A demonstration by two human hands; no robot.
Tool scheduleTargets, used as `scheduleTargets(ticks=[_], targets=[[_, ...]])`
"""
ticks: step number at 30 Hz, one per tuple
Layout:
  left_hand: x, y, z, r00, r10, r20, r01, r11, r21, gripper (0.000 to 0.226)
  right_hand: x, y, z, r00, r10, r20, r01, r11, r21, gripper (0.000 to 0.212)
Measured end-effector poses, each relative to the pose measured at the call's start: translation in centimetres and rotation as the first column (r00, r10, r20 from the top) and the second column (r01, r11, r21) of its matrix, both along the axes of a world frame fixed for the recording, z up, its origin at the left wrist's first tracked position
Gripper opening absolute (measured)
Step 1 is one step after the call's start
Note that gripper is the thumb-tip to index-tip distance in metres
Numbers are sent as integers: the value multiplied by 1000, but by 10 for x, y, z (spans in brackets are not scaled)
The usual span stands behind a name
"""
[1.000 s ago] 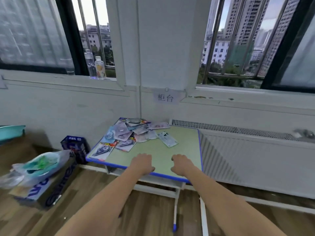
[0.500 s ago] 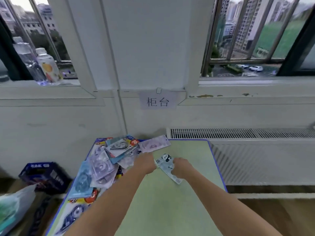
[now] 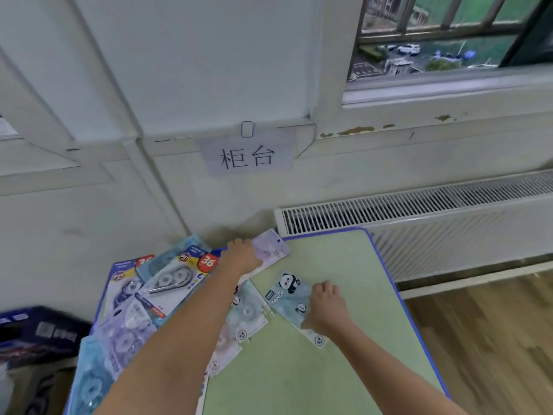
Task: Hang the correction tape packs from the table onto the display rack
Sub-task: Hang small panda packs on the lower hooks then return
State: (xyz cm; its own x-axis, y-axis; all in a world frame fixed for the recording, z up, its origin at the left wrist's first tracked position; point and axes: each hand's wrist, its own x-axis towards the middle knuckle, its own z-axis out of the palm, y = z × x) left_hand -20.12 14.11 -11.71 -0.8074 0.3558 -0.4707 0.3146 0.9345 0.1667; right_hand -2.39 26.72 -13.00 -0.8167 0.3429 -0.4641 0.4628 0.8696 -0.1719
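Several correction tape packs (image 3: 167, 283) lie in a loose pile on the left half of the green table (image 3: 344, 369). My left hand (image 3: 242, 256) reaches to the table's far edge and grips a pale purple pack (image 3: 272, 248) by its left end. My right hand (image 3: 326, 307) sits with curled fingers on the right side of a light blue panda pack (image 3: 287, 292), which lies flat on the table apart from the pile. No display rack is in view.
A white radiator (image 3: 419, 211) runs along the wall behind and right of the table. A paper sign (image 3: 247, 157) hangs on the wall above. A dark blue box (image 3: 39, 330) stands on the floor at the left. Wooden floor shows at the right.
The view has come closer and tilted down over the table. My left hand moved from the near edge to the purple pack at the back. My right hand went to the panda pack.
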Motion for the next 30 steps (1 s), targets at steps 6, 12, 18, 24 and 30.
scheduleTargets(ticks=[6, 12, 18, 24, 30], targets=[[-22, 2, -10, 997, -74, 26, 75, 995, -58, 81, 0, 14, 2, 973, -232, 11, 232, 969, -87, 82], [-17, 18, -2, 998, -55, -4, 55, 997, 62, 93, 3, 30, 8, 839, -531, -121, 492, 834, -250, 70], [23, 44, 23, 938, 150, 314, -312, 762, 568, 83, 9, 56, 36, 597, -797, -96, 538, 486, -688, 75], [83, 75, 59, 905, 61, 422, -380, 566, 732, 86, 63, 83, 79, 424, -893, -151, 379, 327, -866, 69], [190, 121, 106, 884, -191, 427, -312, 441, 841, 35, 186, 105, 127, 235, -933, -271, 226, 324, -919, 51]])
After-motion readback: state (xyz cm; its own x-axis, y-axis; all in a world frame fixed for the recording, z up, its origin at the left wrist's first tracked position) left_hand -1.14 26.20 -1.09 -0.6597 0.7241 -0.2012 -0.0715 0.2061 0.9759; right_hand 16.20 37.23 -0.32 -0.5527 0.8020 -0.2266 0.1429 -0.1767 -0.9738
